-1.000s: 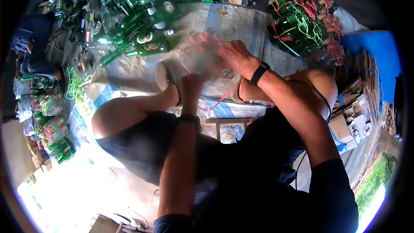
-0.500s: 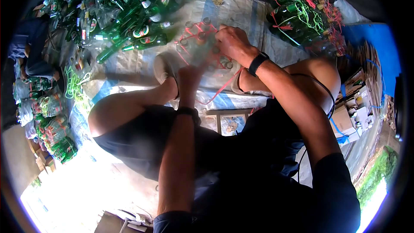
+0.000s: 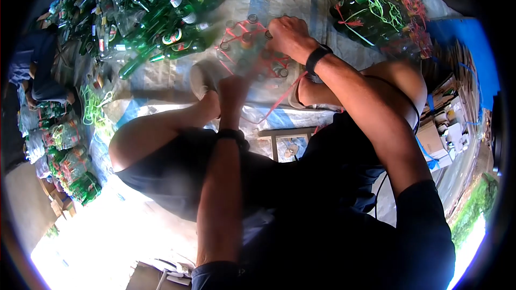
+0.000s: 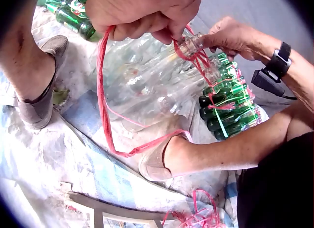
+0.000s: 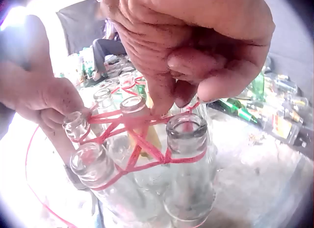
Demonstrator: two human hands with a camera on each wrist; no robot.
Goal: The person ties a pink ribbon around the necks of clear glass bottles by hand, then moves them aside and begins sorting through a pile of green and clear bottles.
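Note:
A bundle of clear glass bottles (image 3: 244, 43) stands on the sheet between the person's feet. Red plastic string (image 5: 147, 149) laces round the bottle necks in a zigzag. The left hand (image 4: 147, 12) grips a length of this string close beside the near necks, and a loop of it hangs below. Across the bundle's top, the right hand (image 5: 196, 46) has its fingers curled, with thumb and fingertip pinching the string between necks. In the head view the left hand (image 3: 233, 94) is low at the bundle's near side, the right hand (image 3: 290, 37) over its right side.
Loose green bottles (image 3: 177, 43) pile up at the upper left. Tied green bottles (image 3: 365, 19) stand at the upper right. Green string (image 3: 95, 104) lies left, a wooden frame (image 3: 285, 133) just in front of the person. Flattened cardboard (image 3: 457, 86) is stacked right. Another person sits far left.
The head view has tilted slightly, so the scene sits higher in the frame. Both hands stay at the bottle bundle, with only small shifts.

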